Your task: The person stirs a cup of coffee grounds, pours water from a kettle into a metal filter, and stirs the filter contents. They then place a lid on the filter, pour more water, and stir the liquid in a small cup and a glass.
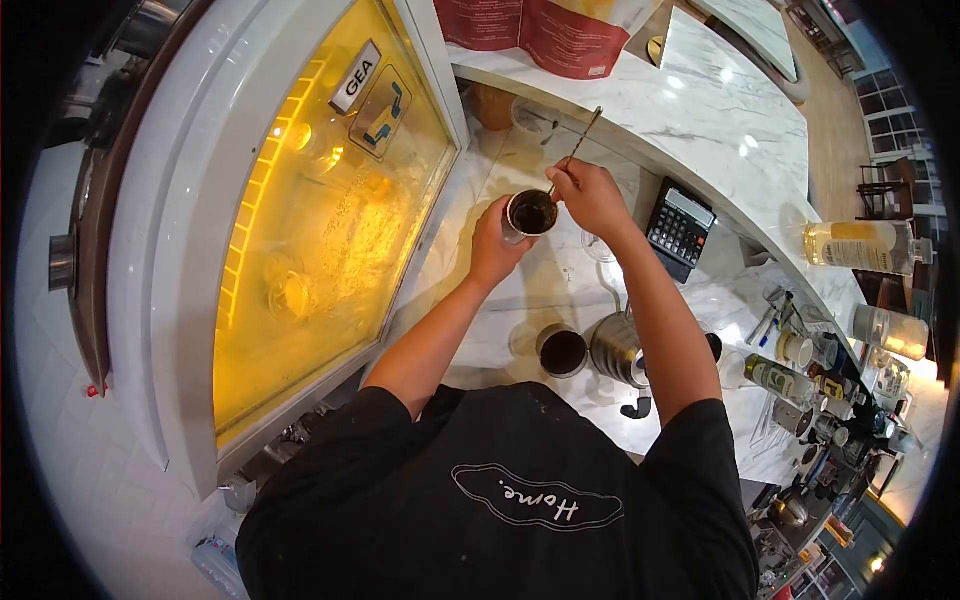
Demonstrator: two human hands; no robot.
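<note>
My left hand (493, 245) wraps round a metal cup (519, 234) with dark contents, its mouth facing up toward me. In my right hand (592, 197) a twisted bar spoon (586, 135) is pinched at the cup's rim, its long handle sticking up and away. Nearer my body on the marble worktop stands a second metal cup (562, 352), dark inside. Beside that cup is a steel kettle (617, 350), partly hidden by my right forearm. A clear glass (597, 246) shows just below my right hand.
A yellow-lit glass-door fridge (320, 220) stands close on my left. A raised marble counter (640, 95) runs along the far side, with red menus (570, 40) on it. A calculator (682, 228) leans below its edge. Several bottles, including a green-labelled one (780, 382), crowd the right.
</note>
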